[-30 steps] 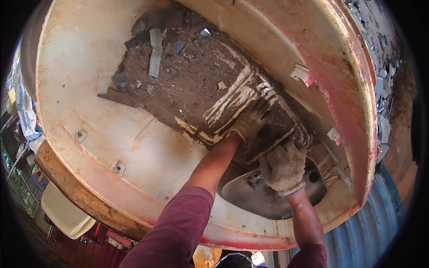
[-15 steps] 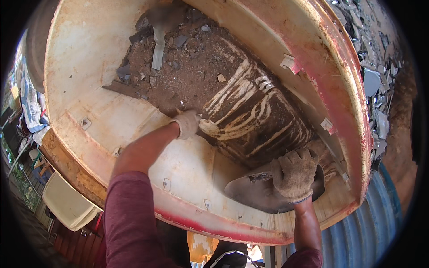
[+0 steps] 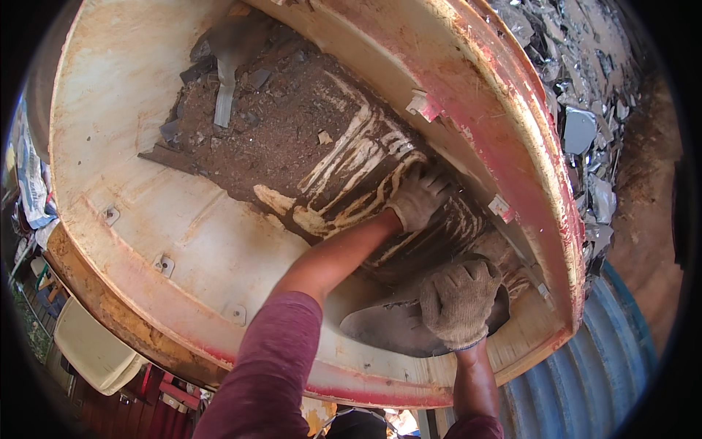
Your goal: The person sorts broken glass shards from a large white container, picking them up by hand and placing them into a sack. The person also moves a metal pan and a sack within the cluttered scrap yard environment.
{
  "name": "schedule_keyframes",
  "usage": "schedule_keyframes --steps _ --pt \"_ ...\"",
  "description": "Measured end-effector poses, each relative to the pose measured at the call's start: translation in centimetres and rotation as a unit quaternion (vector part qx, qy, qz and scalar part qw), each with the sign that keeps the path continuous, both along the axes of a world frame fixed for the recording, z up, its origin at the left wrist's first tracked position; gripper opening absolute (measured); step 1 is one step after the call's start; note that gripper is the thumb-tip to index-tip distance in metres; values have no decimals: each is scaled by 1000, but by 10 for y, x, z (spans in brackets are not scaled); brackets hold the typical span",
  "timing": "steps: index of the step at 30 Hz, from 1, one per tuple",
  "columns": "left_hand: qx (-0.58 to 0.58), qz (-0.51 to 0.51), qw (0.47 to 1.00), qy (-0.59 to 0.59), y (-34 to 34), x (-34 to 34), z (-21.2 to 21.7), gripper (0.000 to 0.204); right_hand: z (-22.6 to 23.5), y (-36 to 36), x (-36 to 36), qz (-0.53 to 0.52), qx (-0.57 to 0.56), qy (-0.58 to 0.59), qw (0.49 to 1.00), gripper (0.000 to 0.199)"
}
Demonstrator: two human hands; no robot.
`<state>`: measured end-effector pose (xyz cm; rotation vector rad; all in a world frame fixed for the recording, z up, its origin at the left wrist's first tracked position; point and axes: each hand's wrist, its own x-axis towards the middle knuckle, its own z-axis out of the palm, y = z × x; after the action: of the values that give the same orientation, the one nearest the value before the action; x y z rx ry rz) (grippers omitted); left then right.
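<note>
The right hand (image 3: 461, 300) is closed on the dark plate (image 3: 380, 329), which sits at the near right inside the pale shell (image 3: 121, 102). The left hand (image 3: 418, 197) rests, fingers slightly parted, on the streaked patch (image 3: 333, 175) beyond the plate; no held item is visible there. Extent, as judged: the streaked patch is partly cleared; the dirt (image 3: 256, 146) at far left, with a grey strip (image 3: 225, 95) and shards (image 3: 258, 78), remains to be cleared
</note>
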<state>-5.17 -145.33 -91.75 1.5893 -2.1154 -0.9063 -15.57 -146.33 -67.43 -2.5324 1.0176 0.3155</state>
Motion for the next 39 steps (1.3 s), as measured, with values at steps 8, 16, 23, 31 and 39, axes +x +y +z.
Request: schedule_keyframes --steps 8,16,23,31,39 --pt "-150 -252 944 -152 139 -21 -95 43 7 5 -5 -33 -21 -36 999 13" --pt "1 -383 923 -29 198 106 -66 31 -21 6 29 -49 -21 -38 998 16" --pt "130 -466 820 -307 157 251 12 27 -26 8 33 -39 -20 -3 999 22" --pt "210 -312 834 -403 103 300 57 26 -47 9 46 -26 -59 23 998 19" --pt "-48 -157 961 -224 83 147 -40 16 -76 15 56 40 44 94 994 27"
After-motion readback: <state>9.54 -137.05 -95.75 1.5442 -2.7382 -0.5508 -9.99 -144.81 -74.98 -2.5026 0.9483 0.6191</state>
